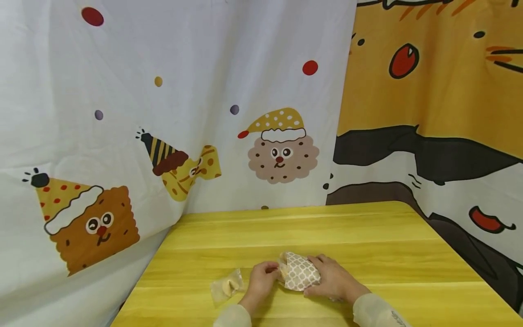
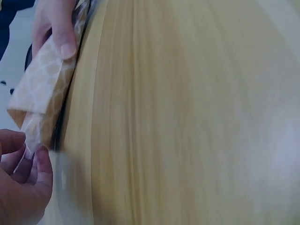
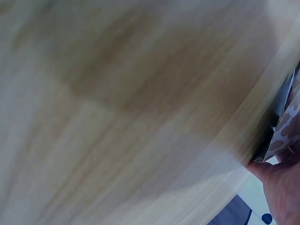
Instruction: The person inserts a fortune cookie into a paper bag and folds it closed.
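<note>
A small paper package [image 1: 301, 273] printed with a white-and-tan lattice lies over the table, its open end facing left. My right hand [image 1: 336, 278] grips its right end, thumb on the near side and fingers over the far side. At the open end, my left hand [image 1: 262, 280] pinches a clear plastic wrapper [image 2: 32, 133] between thumb and fingers. Part of that wrapper is hidden inside the package. In the right wrist view, only the edge of the package [image 3: 287, 129] shows, beside my right hand [image 3: 283, 185].
To the left of my left hand lies a clear packet [image 1: 228, 287] with a pale folded cookie inside. The yellow wood-grain table [image 1: 286, 231] meets a white cartoon-printed curtain [image 1: 196, 68] at the back. An orange cartoon curtain [image 1: 380, 100] hangs at the right.
</note>
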{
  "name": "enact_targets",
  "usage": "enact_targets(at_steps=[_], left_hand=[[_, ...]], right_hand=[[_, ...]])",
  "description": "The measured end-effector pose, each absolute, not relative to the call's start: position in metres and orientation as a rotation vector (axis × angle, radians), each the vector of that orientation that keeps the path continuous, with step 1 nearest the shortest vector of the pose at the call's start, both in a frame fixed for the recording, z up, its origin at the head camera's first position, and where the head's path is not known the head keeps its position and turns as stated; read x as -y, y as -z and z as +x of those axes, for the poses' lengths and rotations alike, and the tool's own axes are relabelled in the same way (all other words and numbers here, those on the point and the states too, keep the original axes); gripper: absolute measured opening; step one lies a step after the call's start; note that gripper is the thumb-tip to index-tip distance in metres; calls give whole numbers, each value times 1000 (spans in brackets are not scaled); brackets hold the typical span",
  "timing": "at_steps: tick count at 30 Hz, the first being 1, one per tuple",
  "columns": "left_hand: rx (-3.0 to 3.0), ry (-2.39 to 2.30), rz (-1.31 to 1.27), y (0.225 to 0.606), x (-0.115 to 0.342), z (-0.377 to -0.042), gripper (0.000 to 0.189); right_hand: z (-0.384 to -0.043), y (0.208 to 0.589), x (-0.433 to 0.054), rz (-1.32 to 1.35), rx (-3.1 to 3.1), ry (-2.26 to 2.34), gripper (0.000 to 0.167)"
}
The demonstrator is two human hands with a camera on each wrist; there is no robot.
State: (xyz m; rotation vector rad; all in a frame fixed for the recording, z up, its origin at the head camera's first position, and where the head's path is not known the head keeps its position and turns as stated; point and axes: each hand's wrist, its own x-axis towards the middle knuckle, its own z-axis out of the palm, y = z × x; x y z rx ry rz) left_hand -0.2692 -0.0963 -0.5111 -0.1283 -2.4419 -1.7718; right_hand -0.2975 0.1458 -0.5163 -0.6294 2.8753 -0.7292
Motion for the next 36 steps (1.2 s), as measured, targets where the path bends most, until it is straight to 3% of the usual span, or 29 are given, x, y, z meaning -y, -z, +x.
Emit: enact_targets(at_steps=[5, 13, 22, 31, 36], left_hand=[[2439, 1942, -222, 509, 90, -268, 19], [2387, 1900, -141, 513, 84, -272, 20], [2286, 2207, -190, 513, 78, -274, 41], [2305, 1973, -29, 516, 89, -274, 17], [2223, 1991, 58, 515, 94, -271, 13]], right_hand=[[-296, 519, -147, -633, -2894, 707, 112], [-296, 524, -149, -640, -2882, 711, 116], [-295, 524, -148, -633, -2884, 685, 119], [-295, 521, -145, -657, -2878, 690, 116], [-296, 520, -144, -653, -2880, 692, 115]])
